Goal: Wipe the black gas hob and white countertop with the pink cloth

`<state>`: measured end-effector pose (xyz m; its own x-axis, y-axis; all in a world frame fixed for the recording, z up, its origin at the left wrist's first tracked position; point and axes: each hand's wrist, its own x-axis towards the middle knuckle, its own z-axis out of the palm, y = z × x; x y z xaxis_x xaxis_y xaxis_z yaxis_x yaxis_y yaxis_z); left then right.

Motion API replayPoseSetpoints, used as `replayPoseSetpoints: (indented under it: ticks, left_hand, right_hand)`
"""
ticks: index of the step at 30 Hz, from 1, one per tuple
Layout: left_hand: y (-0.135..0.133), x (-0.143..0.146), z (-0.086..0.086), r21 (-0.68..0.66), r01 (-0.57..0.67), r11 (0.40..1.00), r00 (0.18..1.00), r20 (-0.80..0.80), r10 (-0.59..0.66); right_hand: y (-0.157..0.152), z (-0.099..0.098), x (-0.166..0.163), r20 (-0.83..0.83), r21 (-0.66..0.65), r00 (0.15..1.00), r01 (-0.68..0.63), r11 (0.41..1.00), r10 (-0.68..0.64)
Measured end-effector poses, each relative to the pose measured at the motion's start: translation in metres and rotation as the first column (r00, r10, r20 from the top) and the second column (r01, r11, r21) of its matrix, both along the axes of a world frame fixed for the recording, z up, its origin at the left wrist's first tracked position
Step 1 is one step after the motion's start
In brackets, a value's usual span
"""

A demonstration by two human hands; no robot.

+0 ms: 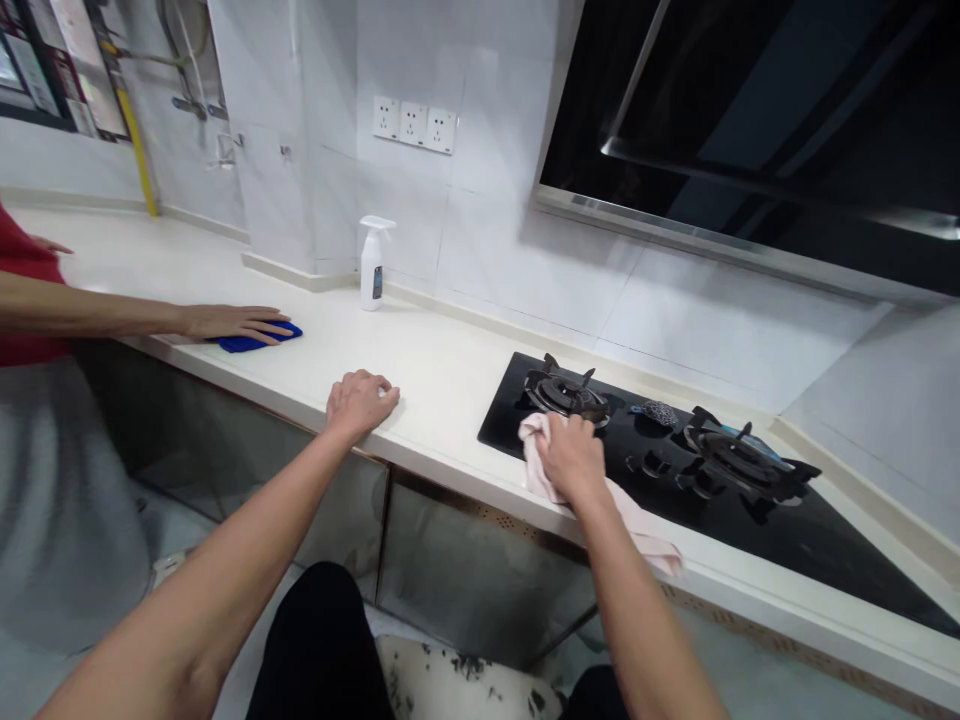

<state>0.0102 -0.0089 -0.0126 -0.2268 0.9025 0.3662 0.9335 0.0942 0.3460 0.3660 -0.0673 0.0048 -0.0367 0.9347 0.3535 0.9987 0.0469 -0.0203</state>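
Note:
My right hand [574,455] grips a pale pink cloth [534,445] at the near left corner of the black gas hob [652,480]. One end of the cloth trails along the counter's front edge. It touches the glass just in front of the left burner [570,392]. My left hand [360,402] rests on the white countertop [435,375] near its front edge, fingers curled in, and I see nothing held in it.
At left, a co-worker's hand [232,322] lies flat on a blue cloth [259,337]. A white spray bottle [372,265] stands against the wall. A wire scourer [657,412] lies between the left and right burners [742,455]. Overhead hangs a black range hood [750,120].

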Motion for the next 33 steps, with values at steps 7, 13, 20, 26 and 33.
replayPoseSetpoints:
  ticks: [7,13,20,26,33]
  left_hand:
    - [0.002,-0.004,-0.001,-0.008,-0.009,1.000,1.000,-0.025,0.009]
    - [0.005,-0.008,-0.001,-0.018,-0.009,1.000,0.999,-0.048,0.008]
    - [0.006,-0.011,-0.004,-0.001,-0.010,1.000,1.000,-0.029,0.010]
    - [0.004,-0.008,-0.004,0.012,-0.015,1.000,1.000,-0.025,0.015]
    - [0.002,-0.007,0.001,-0.012,0.001,1.000,1.000,-0.011,-0.002]
  right_hand:
    - [-0.010,-0.012,-0.094,-0.046,0.077,0.916,-0.394,0.916,0.398]
    - [-0.017,-0.017,-0.090,-0.382,0.234,0.648,-0.622,0.747,0.659]
    - [0.008,0.037,-0.074,-0.565,0.641,0.454,-0.285,0.712,0.690]
    - [0.000,0.033,0.008,-0.487,0.328,0.770,-0.277,0.903,0.413]
    - [-0.019,-0.011,-0.006,-0.247,0.066,0.903,-0.345,0.936,0.351]
